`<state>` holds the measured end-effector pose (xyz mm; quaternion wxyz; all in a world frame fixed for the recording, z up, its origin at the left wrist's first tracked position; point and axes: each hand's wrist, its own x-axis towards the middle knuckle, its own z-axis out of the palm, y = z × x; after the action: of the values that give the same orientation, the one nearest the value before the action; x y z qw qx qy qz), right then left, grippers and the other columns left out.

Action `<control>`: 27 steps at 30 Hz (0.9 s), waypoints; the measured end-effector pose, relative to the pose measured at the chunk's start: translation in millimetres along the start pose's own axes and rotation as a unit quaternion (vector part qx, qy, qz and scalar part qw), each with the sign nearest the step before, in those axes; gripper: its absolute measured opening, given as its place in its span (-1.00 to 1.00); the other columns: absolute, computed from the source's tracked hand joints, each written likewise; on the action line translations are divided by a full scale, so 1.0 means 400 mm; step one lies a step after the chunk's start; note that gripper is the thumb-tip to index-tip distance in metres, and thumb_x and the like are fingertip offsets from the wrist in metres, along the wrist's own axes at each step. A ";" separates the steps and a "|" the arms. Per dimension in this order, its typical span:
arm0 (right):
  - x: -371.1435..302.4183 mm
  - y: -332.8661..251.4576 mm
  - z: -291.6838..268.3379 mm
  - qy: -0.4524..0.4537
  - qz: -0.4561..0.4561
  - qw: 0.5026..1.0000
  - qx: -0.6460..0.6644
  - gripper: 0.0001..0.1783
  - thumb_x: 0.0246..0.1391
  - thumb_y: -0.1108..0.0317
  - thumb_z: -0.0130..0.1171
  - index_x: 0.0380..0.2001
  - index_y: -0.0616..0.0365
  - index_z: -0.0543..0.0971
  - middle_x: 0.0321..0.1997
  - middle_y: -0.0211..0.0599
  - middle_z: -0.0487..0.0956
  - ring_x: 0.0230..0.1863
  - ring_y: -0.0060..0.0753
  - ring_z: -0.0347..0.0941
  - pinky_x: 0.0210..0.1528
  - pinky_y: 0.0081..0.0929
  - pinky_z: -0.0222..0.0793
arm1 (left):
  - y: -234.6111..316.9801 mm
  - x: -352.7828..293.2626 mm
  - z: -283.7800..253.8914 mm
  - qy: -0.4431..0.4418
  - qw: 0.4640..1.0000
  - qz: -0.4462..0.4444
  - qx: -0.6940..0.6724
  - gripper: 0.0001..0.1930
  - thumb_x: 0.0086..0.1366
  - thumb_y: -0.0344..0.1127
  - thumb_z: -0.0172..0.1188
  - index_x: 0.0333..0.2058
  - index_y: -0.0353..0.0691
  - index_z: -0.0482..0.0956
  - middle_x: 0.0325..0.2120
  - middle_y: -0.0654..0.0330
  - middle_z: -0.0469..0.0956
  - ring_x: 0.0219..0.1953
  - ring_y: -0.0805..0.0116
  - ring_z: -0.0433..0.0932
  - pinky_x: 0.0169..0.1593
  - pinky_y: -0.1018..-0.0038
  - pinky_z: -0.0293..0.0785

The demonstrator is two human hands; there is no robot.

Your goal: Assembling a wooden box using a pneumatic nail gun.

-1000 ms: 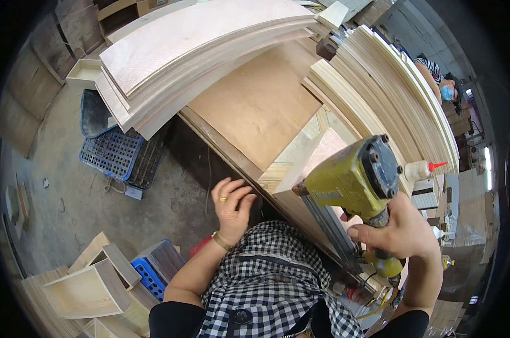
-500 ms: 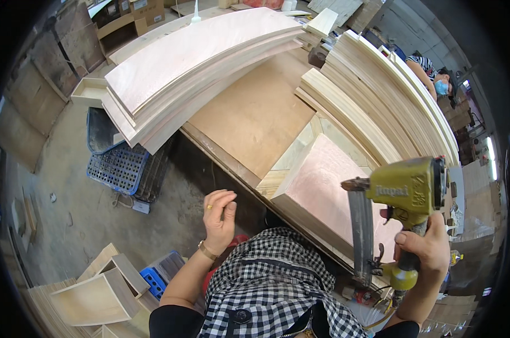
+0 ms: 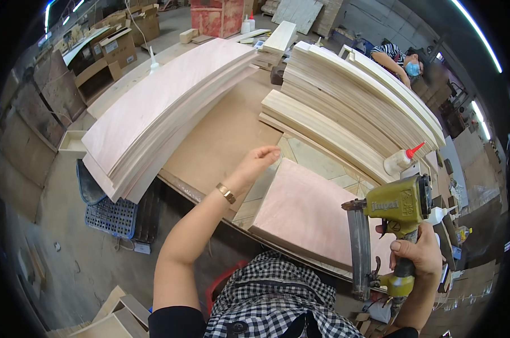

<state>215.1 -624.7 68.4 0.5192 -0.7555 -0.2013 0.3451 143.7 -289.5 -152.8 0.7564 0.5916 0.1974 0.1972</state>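
My right hand [image 3: 421,254] is wrapped round the grip of an olive-yellow pneumatic nail gun [image 3: 398,204]. Its long dark magazine [image 3: 358,253] hangs in front of a block-shaped wooden piece with a pinkish plywood top [image 3: 305,208], hiding part of its right side. That piece lies on the workbench close to my body. My left hand [image 3: 259,162] is over the bench just beyond the piece's far left corner, its fingers bent and close together. Nothing shows in it.
Curved-looking pinkish panels [image 3: 170,90] are stacked at the left, pale wood strips [image 3: 356,96] at the far right. A red-tipped glue bottle [image 3: 398,161] stands near the nail gun. Blue crates [image 3: 111,217] sit below the bench's left edge. Another person [image 3: 393,59] bends behind the strips.
My left hand has moved forward and right from beside my body to over the bench. My view has tilted up. The nail gun stays in my right hand.
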 end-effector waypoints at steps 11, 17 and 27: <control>0.048 0.012 -0.041 -0.030 0.018 0.999 0.013 -0.38 -0.12 0.45 0.45 -0.02 0.55 0.43 -0.13 0.03 0.59 -0.57 -0.48 0.50 -0.58 -0.59 0.48 | -0.023 -0.005 0.012 -0.025 0.995 -0.038 -0.084 -0.70 0.41 -0.22 0.09 -0.07 -0.32 0.59 -0.25 0.26 0.62 -0.18 0.54 0.53 -0.01 0.56 0.42; 0.087 0.007 -0.055 -0.030 0.039 0.999 0.012 -0.41 -0.12 0.45 0.44 -0.03 0.55 0.44 -0.12 0.04 0.59 -0.57 -0.47 0.50 -0.57 -0.58 0.48 | 0.004 -0.049 0.040 -0.046 0.999 -0.007 -0.023 -0.69 0.35 -0.28 0.17 -0.03 -0.36 0.56 -0.18 0.21 0.60 -0.16 0.50 0.53 -0.01 0.55 0.43; 0.127 0.009 -0.061 0.005 0.038 0.998 0.052 -0.46 -0.19 0.54 0.37 -0.06 0.51 0.48 -0.24 -0.05 0.61 -0.56 -0.48 0.49 -0.57 -0.58 0.44 | 0.011 -0.067 0.055 -0.008 1.000 0.008 0.005 -0.62 0.34 -0.36 0.15 0.07 -0.44 0.47 -0.17 0.21 0.58 -0.17 0.58 0.50 -0.08 0.62 0.45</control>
<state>267.1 -608.3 54.5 0.5448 -0.7365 -0.1515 0.3713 132.5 -320.8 -141.7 0.7535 0.5983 0.1881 0.1974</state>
